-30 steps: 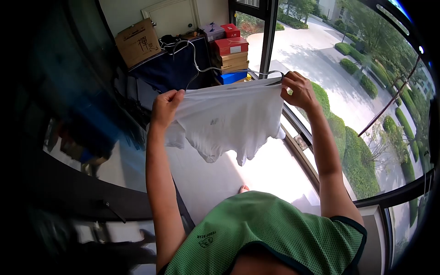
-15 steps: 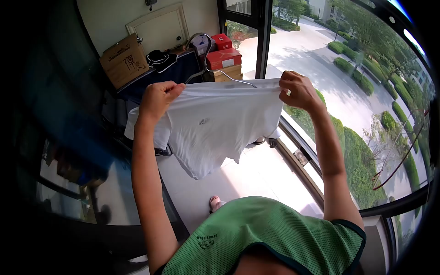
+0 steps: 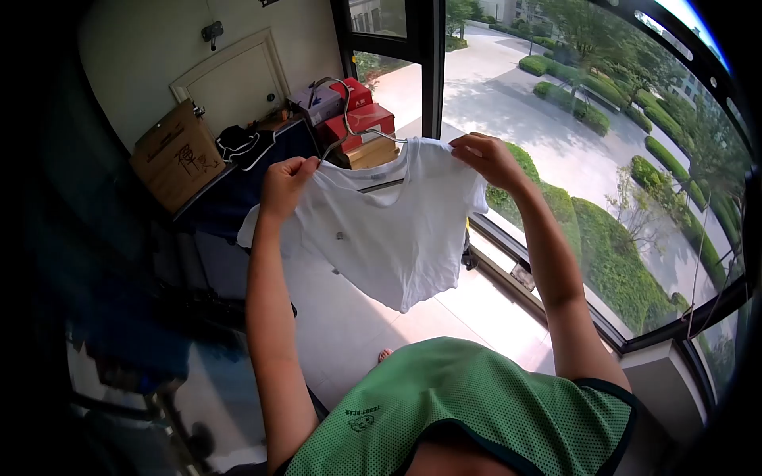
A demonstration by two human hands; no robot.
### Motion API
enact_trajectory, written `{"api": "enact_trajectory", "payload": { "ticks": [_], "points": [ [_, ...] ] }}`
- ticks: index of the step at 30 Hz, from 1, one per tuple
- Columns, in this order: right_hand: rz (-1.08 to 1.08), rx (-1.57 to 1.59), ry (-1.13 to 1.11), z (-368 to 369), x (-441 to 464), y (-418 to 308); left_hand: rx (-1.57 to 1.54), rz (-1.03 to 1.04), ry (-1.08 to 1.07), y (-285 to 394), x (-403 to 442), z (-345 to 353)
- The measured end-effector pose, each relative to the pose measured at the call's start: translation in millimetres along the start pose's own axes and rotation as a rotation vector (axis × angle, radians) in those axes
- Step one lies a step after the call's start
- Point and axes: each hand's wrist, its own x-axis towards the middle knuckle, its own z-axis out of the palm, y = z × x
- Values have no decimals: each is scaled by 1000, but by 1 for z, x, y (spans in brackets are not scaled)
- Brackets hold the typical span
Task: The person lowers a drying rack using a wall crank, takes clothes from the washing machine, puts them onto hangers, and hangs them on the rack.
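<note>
The white shirt (image 3: 377, 230) hangs between and below my grips. I judge the step is settling its shoulders on the hanger (image 3: 347, 117), whose hook stands above the neckline; the next move calls for evening both sides. My left hand (image 3: 286, 187) pinches one shoulder, my right hand (image 3: 490, 161) the other.

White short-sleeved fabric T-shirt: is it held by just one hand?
No, the left hand and right hand each hold a shoulder of the T-shirt.
</note>
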Motion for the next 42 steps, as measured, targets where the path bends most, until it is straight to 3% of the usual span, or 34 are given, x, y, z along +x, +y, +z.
{"api": "enact_trajectory", "payload": {
  "ticks": [3,7,10,12,14,17,19,20,22,24,26,28,32,34,38,42],
  "points": [
    [-123,-143,89,17,30,-12,-32,21,19,-21,18,-16],
    [-196,-28,159,37,66,-33,-17,82,101,-49,39,-42],
    [-227,-108,246,47,90,-36,271,129,189,-55,52,-64],
    [-315,-278,321,51,101,-37,806,340,450,-59,61,-75],
    [-322,-269,325,53,114,-41,824,261,490,-70,69,-86],
    [-272,-229,424,57,137,-45,767,212,525,-78,82,-89],
    [-268,-223,471,60,151,-42,377,237,480,-83,92,-87],
    [-262,-216,518,62,160,-40,381,238,486,-90,98,-88],
    [-282,-231,543,63,177,-28,326,271,253,-107,109,-90],
    [-307,-243,565,66,197,-14,268,226,220,-121,121,-97],
    [-350,-243,562,69,214,0,-55,14,157,-140,138,-102],
    [-317,-217,535,72,232,13,-102,17,156,-143,155,-102],
    [-407,-251,618,75,278,33,163,-42,135,-150,186,-87],
    [-460,-270,662,75,297,38,580,-27,218,-151,203,-82],
    [-507,-357,691,83,320,34,829,-29,469,-177,237,-62],
    [-509,-415,758,90,342,41,879,8,508,-192,267,-61]
  ]
}}
